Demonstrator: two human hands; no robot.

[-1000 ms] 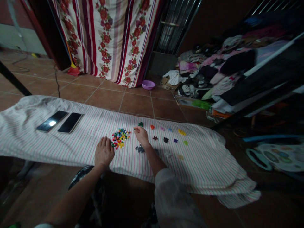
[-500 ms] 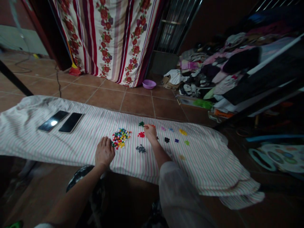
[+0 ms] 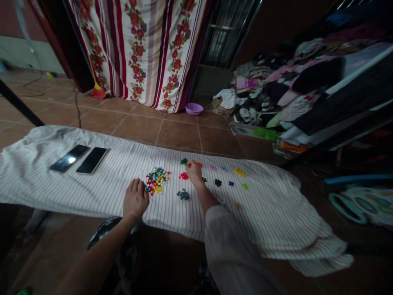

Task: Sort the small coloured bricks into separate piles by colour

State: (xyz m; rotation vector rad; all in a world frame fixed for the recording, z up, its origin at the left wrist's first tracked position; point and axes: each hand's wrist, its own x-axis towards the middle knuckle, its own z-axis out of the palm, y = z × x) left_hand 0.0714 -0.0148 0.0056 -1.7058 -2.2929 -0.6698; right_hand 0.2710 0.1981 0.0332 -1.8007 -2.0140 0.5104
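My left hand [image 3: 135, 199] lies flat on the striped cloth [image 3: 116, 192], its fingertips beside a mixed heap of small coloured pieces [image 3: 157, 180]. To the right of the heap, my right hand [image 3: 194, 172] has its fingers pinched together between a green cluster [image 3: 184, 161] and a red cluster [image 3: 184, 176]; whatever the fingertips hold is too small to make out. Below them is a grey cluster [image 3: 183, 194]. Farther right sit black [image 3: 217, 182], purple [image 3: 231, 183], yellow [image 3: 239, 172] and lime [image 3: 245, 186] clusters. An orange cluster [image 3: 199, 165] shows just behind my right hand.
Two phones [image 3: 70, 158] [image 3: 92, 160] lie on the cloth at the left. Beyond it, a purple basin [image 3: 194, 109] stands on the tiled floor before a flowered curtain [image 3: 153, 53]. Clothes [image 3: 276, 90] are piled at the back right.
The view has shifted slightly. My right hand has drawn a little away from the green cluster, toward the red one. My left hand stays in place beside the heap.
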